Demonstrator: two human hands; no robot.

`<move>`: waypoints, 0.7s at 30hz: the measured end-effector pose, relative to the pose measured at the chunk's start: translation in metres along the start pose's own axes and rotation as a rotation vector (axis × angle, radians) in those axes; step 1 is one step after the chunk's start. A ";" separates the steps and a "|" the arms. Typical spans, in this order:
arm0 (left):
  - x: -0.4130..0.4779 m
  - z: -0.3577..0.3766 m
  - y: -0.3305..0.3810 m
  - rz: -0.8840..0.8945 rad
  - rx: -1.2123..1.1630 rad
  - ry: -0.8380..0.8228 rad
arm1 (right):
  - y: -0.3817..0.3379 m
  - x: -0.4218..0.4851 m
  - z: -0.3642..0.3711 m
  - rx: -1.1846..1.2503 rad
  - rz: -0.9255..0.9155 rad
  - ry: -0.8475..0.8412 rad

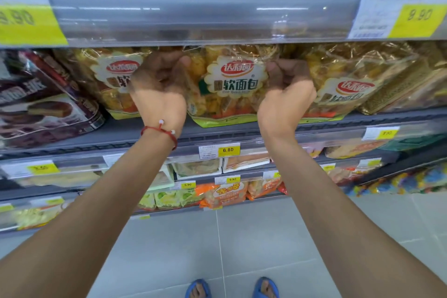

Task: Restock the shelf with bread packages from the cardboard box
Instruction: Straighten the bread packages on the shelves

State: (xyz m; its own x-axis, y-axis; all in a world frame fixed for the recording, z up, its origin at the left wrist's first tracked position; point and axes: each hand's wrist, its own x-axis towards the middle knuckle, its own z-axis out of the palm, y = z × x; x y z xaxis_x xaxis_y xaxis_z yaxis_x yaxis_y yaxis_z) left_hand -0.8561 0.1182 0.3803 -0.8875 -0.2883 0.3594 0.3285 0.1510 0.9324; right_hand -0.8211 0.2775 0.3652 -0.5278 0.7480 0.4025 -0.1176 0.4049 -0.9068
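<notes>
Blue sandals (232, 288) on grey tiled floor (242, 237); both hands (159, 94) grip bread package (229, 84) on shelf (362, 120)

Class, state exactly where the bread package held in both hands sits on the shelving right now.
In the head view, the middle bread package stands centre-frame on the shelf, between the left hand and right hand, flanked by matching packages.

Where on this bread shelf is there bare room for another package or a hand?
Little room: three bread packages fill the row side by side, both hands on the middle one. Only the grey shelf lip in front is bare. The dark cake bags crowd the left end, gold packs the right.
</notes>
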 end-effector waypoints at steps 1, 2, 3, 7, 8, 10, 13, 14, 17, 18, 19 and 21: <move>0.001 0.000 0.000 0.024 0.002 0.015 | 0.000 0.000 -0.002 -0.001 0.004 -0.012; -0.001 0.000 0.001 0.034 0.018 0.017 | 0.000 -0.001 -0.004 -0.012 0.009 -0.022; -0.002 0.000 -0.002 0.032 0.019 0.021 | 0.000 -0.002 -0.007 -0.026 0.009 -0.029; -0.017 -0.007 -0.018 -0.045 0.037 0.015 | 0.014 -0.013 -0.023 -0.090 0.094 -0.118; -0.024 -0.009 -0.023 -0.068 0.107 -0.022 | 0.019 -0.017 -0.025 -0.141 0.108 -0.163; -0.034 -0.009 -0.034 -0.059 0.316 -0.105 | 0.028 -0.023 -0.027 -0.235 0.099 -0.220; -0.036 -0.003 -0.041 -0.077 0.386 -0.106 | 0.031 -0.023 -0.023 -0.237 0.086 -0.169; -0.034 -0.001 -0.041 -0.089 0.393 -0.088 | 0.032 -0.022 -0.022 -0.215 0.093 -0.135; -0.031 0.003 -0.043 -0.080 0.405 -0.073 | 0.038 -0.018 -0.016 -0.123 0.138 -0.057; -0.030 0.003 -0.043 -0.084 0.400 -0.080 | 0.042 -0.016 -0.014 -0.093 0.152 -0.044; -0.030 0.003 -0.043 -0.084 0.395 -0.083 | 0.046 -0.013 -0.014 -0.067 0.161 -0.042; -0.031 0.002 -0.042 -0.075 0.392 -0.084 | 0.050 -0.010 -0.015 -0.050 0.165 -0.062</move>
State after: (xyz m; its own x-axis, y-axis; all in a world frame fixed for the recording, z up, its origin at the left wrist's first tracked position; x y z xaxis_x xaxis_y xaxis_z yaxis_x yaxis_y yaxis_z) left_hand -0.8433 0.1223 0.3298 -0.9329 -0.2367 0.2715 0.1282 0.4863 0.8644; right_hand -0.8090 0.2979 0.3172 -0.5875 0.7733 0.2385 0.0160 0.3057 -0.9520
